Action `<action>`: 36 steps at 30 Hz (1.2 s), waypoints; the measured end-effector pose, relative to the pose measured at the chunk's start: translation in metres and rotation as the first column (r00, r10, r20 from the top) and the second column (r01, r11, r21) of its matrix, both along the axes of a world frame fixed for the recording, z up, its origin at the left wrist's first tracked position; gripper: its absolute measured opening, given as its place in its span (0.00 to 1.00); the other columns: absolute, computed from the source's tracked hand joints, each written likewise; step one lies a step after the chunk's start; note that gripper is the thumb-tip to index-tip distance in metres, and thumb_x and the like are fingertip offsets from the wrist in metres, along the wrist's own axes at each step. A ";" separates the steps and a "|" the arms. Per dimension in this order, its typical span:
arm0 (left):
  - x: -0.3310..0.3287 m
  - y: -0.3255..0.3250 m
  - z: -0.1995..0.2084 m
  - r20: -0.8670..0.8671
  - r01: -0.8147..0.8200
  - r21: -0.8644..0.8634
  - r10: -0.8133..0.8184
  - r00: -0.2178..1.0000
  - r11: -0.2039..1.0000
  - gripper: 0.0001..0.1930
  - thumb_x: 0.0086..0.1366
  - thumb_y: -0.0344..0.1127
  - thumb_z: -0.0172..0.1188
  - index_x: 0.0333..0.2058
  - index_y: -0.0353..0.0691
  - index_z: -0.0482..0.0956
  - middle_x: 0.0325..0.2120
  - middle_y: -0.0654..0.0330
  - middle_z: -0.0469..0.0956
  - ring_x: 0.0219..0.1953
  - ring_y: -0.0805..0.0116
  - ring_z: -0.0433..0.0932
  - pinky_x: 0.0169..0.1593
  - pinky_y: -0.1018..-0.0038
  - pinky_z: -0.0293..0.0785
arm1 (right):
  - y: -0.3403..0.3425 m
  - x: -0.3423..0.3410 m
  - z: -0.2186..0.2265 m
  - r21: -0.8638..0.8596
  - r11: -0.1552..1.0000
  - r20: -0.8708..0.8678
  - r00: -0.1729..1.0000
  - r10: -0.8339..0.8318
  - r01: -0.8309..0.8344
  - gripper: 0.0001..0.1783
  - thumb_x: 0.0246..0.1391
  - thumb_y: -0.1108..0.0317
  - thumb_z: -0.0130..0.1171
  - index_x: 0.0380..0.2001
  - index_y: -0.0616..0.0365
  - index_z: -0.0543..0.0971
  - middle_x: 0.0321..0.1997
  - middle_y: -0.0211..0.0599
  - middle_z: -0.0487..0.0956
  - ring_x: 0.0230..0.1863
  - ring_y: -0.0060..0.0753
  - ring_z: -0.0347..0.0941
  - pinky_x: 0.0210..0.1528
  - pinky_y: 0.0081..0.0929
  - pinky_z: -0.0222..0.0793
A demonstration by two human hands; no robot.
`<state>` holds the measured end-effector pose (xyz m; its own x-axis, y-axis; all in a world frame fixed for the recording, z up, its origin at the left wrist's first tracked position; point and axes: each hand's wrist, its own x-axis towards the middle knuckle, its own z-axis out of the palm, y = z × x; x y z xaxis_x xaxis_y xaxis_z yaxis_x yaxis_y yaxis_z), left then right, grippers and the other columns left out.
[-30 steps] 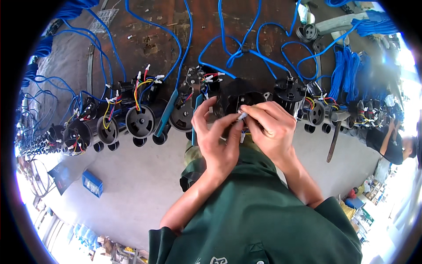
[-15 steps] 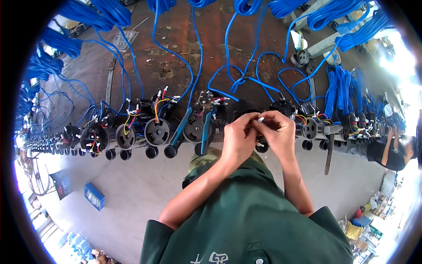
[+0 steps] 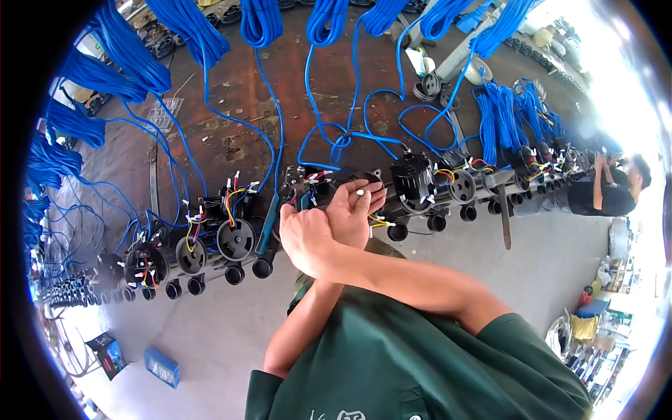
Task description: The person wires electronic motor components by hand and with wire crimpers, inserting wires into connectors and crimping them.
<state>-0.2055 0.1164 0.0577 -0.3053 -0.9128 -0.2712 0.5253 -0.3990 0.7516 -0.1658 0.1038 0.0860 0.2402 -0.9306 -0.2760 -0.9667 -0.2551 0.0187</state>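
My left hand (image 3: 352, 217) is palm up, with a small white wire cap (image 3: 360, 192) held at its thumb and fingers. My right forearm crosses over the left one. My right hand (image 3: 306, 241) is curled at one blue handle of the pliers (image 3: 268, 225), its fingertips hidden; the other handle stands apart to the left. The pliers' metal head rests among the wiring beyond. Just past my left hand is a round black housing (image 3: 362, 178), partly covered by the fingers. Yellow wires (image 3: 380, 222) show at its near side.
A row of black motor housings (image 3: 236, 239) with colored, white-tipped wires lines the table edge. Blue cable coils (image 3: 260, 21) lie farther back, their leads running forward. A hammer (image 3: 502, 203) overhangs the edge at right. Another person (image 3: 603, 189) works at far right.
My hands were together around the white cap. The right hand has moved left across the left arm to the pliers, while the left hand keeps the cap. My view has shifted right.
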 end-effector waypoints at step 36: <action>0.010 -0.029 0.021 0.316 0.322 -0.129 -0.269 0.910 0.938 0.15 0.77 0.26 0.56 0.57 0.22 0.79 0.40 0.50 0.85 0.40 0.61 0.88 0.47 0.69 0.88 | 0.093 -0.210 0.033 -0.271 0.716 0.644 0.674 -0.362 0.644 0.29 0.43 0.80 0.67 0.53 0.57 0.75 0.43 0.46 0.79 0.44 0.59 0.79 0.46 0.46 0.77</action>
